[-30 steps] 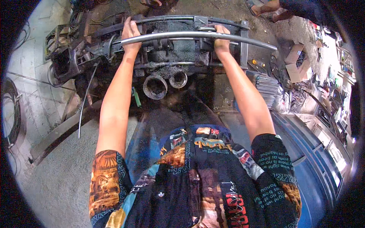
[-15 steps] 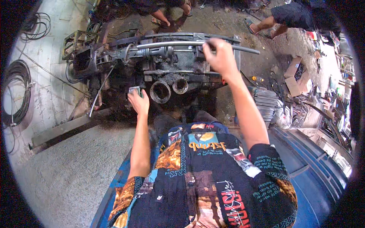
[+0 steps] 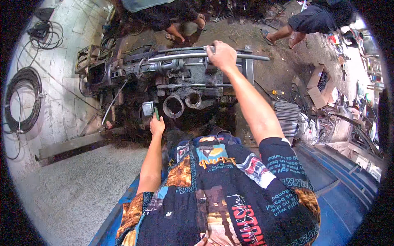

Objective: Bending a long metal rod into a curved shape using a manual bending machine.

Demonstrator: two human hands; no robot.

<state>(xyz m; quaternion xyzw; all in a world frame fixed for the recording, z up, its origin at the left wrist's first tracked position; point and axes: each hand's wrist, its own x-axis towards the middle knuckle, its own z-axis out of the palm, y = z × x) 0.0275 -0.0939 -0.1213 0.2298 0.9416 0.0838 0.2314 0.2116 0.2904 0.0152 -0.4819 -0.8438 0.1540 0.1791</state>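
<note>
My left hand has its fingers closed round the lower end of a green handle. Right beside that handle is a small pale grey metal box-like part; whether the two are joined I cannot tell. My right hand is curled over a long, slightly bowed grey metal rod. This rod lies along the far side of a dark, greasy machine and sticks out past its right end. Two round open pipe ends face me on the near side.
Bare-legged people stand beyond the machine. A ribbed grey motor casing and an open cardboard box are at the right. Coiled black cable lies at the left. A thin pale rod slants down from the machine.
My left hand has drawn back toward me, uncovering the grey box-like part and the green handle. Along the rod, my right hand has shifted somewhat left. The view has tilted slightly.
</note>
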